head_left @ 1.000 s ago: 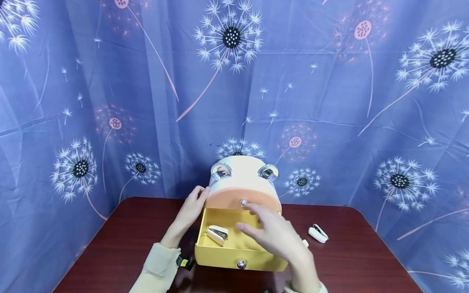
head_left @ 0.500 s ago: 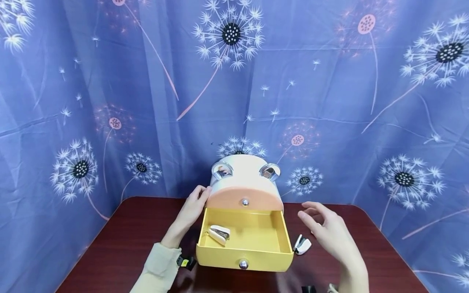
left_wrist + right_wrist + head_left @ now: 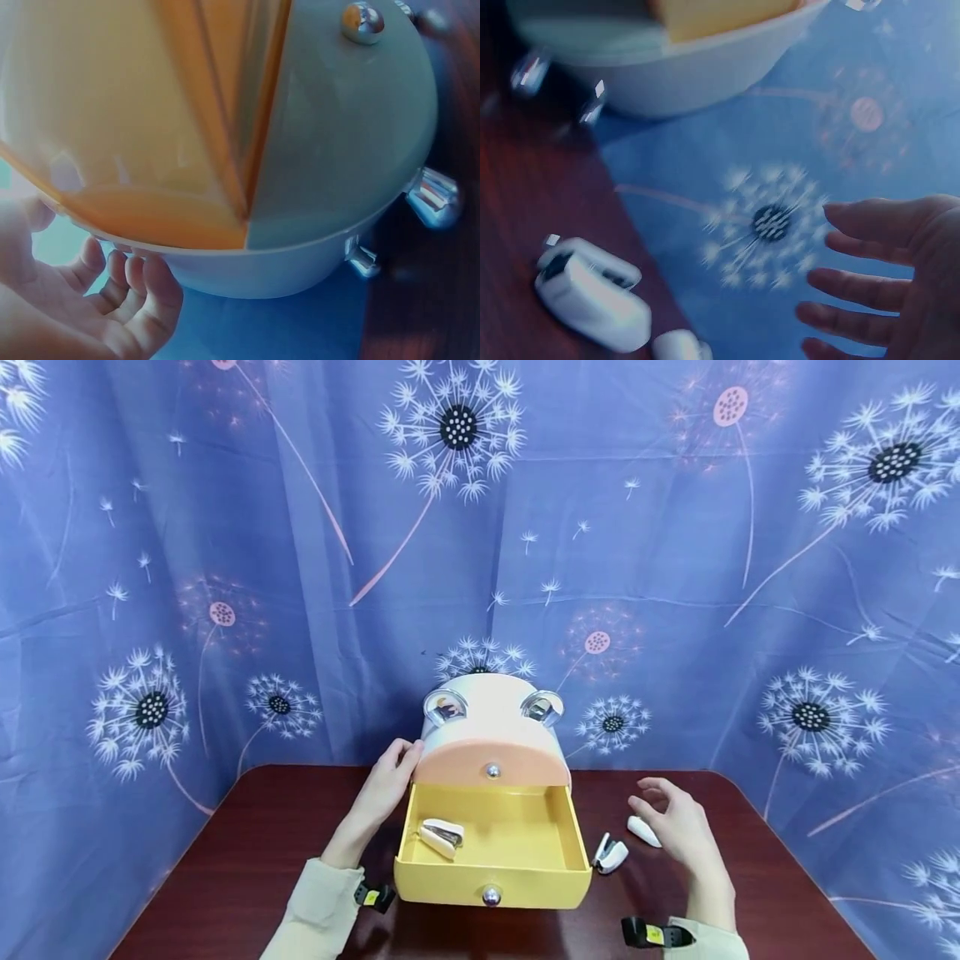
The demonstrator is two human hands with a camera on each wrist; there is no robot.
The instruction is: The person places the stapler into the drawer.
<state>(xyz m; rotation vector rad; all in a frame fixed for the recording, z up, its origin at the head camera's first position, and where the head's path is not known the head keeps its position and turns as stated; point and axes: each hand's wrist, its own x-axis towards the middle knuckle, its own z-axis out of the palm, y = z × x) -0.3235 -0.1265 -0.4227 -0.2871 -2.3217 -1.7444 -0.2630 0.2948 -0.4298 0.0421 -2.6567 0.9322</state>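
Observation:
A small white cabinet (image 3: 491,714) with a peach upper drawer (image 3: 457,764) stands on the table, its yellow lower drawer (image 3: 442,885) pulled out. One white mini stapler (image 3: 441,838) lies at the left inside that drawer. My left hand (image 3: 384,787) touches the cabinet's left side, and in the left wrist view its fingers (image 3: 161,289) rest against the edge. My right hand (image 3: 681,828) hovers right of the cabinet with relaxed fingers, holding nothing. Close to it lies a partly hidden white stapler (image 3: 643,832). Another white stapler (image 3: 612,856) lies beside the drawer's right corner.
A dark red wooden table (image 3: 247,860) carries everything. Behind it hangs a blue dandelion-print curtain (image 3: 360,635). Two shiny ring-shaped fittings (image 3: 446,704) stick up from the cabinet top. Silver knobs (image 3: 491,896) stand out from the drawer fronts.
My right hand has moved from above the yellow drawer to the right, over the table by the staplers. A white stapler beside the drawer has come into view. My left hand stays on the cabinet.

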